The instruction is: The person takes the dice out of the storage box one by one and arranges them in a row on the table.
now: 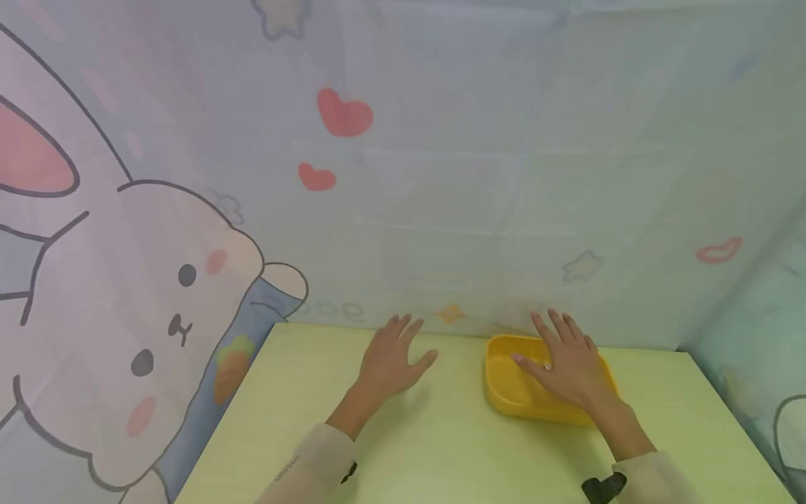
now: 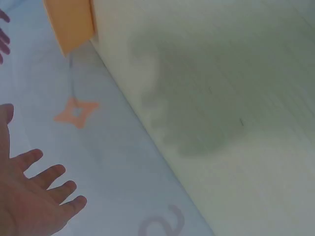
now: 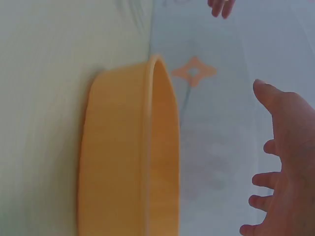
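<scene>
A yellow tray (image 1: 496,395) sits on the right part of the pale green surface (image 1: 453,448), close to its far edge. The right hand (image 1: 569,367) hangs over the tray, its fingers spread and pointing to the far side, its thumb out to the left; the right wrist view shows it apart from the rim. In the gap beside that thumb shows a tiny pale thing (image 1: 548,366) (too small to make out). The left hand (image 1: 390,360) is raised over the surface to the left of the tray and well apart from it, fingers and thumb spread, holding nothing, with a shadow below. Behind the far edge hangs a printed cloth (image 1: 453,210) with red hearts (image 1: 344,115), an orange four-pointed star (image 1: 451,313) and, on the left, a large cartoon rabbit (image 1: 107,315).
</scene>
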A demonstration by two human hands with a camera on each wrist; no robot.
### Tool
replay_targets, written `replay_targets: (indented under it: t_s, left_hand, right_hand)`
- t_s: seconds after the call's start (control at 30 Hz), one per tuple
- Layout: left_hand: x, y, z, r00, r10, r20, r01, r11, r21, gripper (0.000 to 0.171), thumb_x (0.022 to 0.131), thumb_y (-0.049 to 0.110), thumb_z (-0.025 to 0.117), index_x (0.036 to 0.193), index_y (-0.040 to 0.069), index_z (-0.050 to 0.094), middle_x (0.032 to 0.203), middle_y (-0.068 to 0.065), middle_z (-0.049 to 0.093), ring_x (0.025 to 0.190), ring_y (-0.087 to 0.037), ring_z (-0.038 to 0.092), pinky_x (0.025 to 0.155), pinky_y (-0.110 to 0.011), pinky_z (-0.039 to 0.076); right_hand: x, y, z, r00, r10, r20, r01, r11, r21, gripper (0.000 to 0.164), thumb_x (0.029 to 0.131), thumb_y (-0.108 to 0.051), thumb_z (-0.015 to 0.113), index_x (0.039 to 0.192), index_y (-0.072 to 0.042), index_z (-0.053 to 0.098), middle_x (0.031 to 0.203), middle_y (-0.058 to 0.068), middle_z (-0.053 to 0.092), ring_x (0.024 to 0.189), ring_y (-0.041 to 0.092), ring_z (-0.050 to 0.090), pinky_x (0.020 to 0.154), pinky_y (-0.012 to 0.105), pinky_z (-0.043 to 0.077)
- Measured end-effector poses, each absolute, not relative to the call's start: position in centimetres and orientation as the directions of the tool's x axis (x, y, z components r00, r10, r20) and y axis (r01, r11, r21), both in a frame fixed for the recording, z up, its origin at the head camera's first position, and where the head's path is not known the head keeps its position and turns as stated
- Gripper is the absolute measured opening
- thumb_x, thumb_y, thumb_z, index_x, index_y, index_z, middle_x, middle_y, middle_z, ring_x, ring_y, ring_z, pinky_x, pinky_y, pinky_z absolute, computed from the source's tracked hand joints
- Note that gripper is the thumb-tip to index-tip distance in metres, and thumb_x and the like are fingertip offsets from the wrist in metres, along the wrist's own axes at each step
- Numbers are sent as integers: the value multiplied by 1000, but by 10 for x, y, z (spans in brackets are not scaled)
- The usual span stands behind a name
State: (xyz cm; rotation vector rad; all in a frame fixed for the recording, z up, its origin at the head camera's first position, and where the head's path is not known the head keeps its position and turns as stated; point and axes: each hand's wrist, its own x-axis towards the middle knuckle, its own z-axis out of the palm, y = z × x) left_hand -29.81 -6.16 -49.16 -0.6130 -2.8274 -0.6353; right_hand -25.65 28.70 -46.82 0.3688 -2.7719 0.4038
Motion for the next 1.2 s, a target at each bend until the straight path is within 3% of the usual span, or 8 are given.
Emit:
replay_targets:
  t_s: [0.13,0.3,0.47,0.6,0.8,1.0,1.2]
  left_hand:
    - [-294,-30,-511,-900,346,264,435,734,521,65,106,54,56,160,18,46,161,-8,47,149,-32,44,114,-54,45]
    - [-291,9,-542,-914,363,183,365,534,763,58,108,42,59,155,8,49,150,-15,57,136,-36,56,110,-52,49]
    - [-289,39,-555,-945,311,101,212,348,913,53,106,31,64,149,2,51,140,-22,62,125,-41,64,99,-51,57]
    - [-283,59,-553,-956,287,56,146,300,943,52,105,25,64,148,-2,51,137,-22,63,122,-39,66,95,-48,59]
    - [-276,76,-556,-969,247,4,77,283,956,48,100,19,63,145,2,57,134,-17,65,117,-31,69,93,-43,59]
    - [-273,54,-549,-971,235,28,91,262,961,46,98,12,63,142,0,60,136,-21,64,104,-22,72,79,-32,61]
    - [-270,3,-541,-976,216,30,84,248,965,48,99,11,60,145,-1,57,139,-24,61,93,-23,74,76,-34,63]
  right_hand:
    - [-242,320,-480,-920,-164,355,-299,879,-370,81,102,-44,69,161,0,37,161,34,35,143,61,33,104,81,34]
    - [-236,363,-502,-938,-60,340,-246,807,-536,66,107,-33,65,154,8,44,152,38,43,135,62,40,103,79,36]
    - [-234,392,-527,-981,75,178,-64,744,-665,63,112,-35,55,153,10,40,149,40,44,131,60,47,101,71,46]
    - [-237,407,-540,-984,175,-29,134,623,-771,68,114,-41,45,158,9,31,154,40,38,136,57,46,101,58,54]
    - [-244,417,-547,-960,192,-205,269,417,-868,66,115,-36,35,160,10,26,158,40,33,124,38,59,81,30,61]
    - [-244,400,-548,-963,162,-216,260,342,-903,65,115,-36,37,161,10,27,158,37,35,106,15,65,80,32,62]
    - [-243,353,-549,-978,104,-179,202,291,-935,63,115,-34,44,160,8,32,156,35,41,107,17,67,81,33,63]
